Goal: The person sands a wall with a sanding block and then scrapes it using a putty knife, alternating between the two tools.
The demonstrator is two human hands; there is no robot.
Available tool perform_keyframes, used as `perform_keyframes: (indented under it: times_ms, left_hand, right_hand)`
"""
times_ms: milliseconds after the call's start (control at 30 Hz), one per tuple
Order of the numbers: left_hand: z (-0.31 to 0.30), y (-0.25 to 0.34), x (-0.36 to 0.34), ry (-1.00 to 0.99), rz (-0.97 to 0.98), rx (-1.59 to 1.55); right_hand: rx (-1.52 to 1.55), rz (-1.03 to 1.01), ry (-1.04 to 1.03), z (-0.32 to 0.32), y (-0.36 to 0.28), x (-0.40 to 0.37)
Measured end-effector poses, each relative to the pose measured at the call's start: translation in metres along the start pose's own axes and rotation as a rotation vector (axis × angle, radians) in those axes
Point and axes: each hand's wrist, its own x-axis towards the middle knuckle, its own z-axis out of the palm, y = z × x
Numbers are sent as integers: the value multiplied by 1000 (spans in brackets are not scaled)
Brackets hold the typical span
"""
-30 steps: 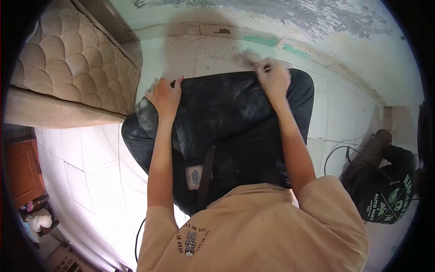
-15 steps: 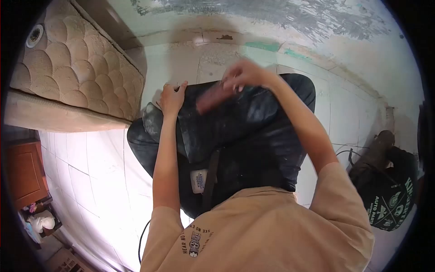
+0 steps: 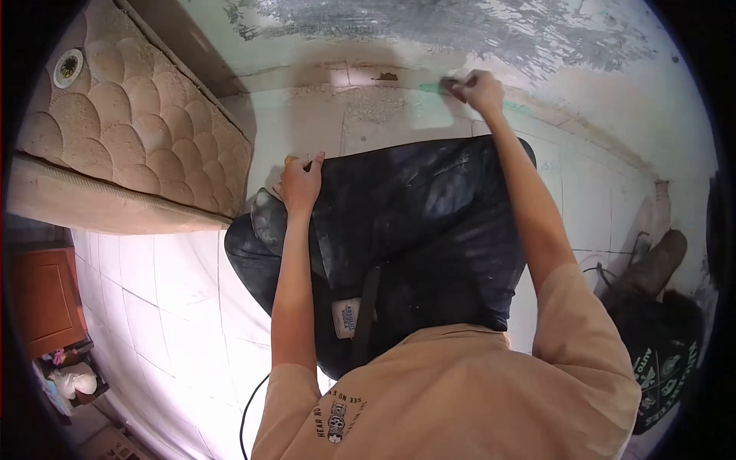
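My right hand (image 3: 481,93) is stretched forward at the foot of the wall, its fingers pinched around a reddish-brown flat strip (image 3: 451,84). Only a small edge of the strip shows, and it is too blurred to name its exact kind. Close behind it is a pale green patch on the wall's lower edge. My left hand (image 3: 301,184) rests at my left knee, thumb apart from the bent fingers, nothing visible in it; some fingers are hidden. Between the hands lie my dark trousers (image 3: 391,207), smeared with pale dust, over my folded legs.
A quilted tan mattress (image 3: 146,123) stands at the left, with a small round dish (image 3: 68,68) on it. The wall (image 3: 368,23) has grey scraped patches. Crumbs lie on the tiled floor (image 3: 376,107). At right are a dark printed garment (image 3: 667,368) and a brown boot-like shape (image 3: 655,261).
My right hand has moved forward and right with the strip, from above my lap to the wall's foot. My left hand stays at the knee. The view has shifted slightly.
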Motion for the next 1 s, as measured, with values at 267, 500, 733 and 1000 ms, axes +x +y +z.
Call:
perform_keyframes:
  times_ms: [267,500,733,1000]
  left_hand:
    - [-12,11,-4,-86,-46,5]
    - [6,-2,3,38,41,-13]
    - [8,-5,2,45,40,-36]
    - [-1,4,-4,48,11,-65]
  right_hand:
    - [34,-420,4,21,11,-32]
    - [471,-568,-716,15,-36,-77]
    - [490,-486,-241,-19,-15,-29]
    - [-74,-208,128,-25,12,-31]
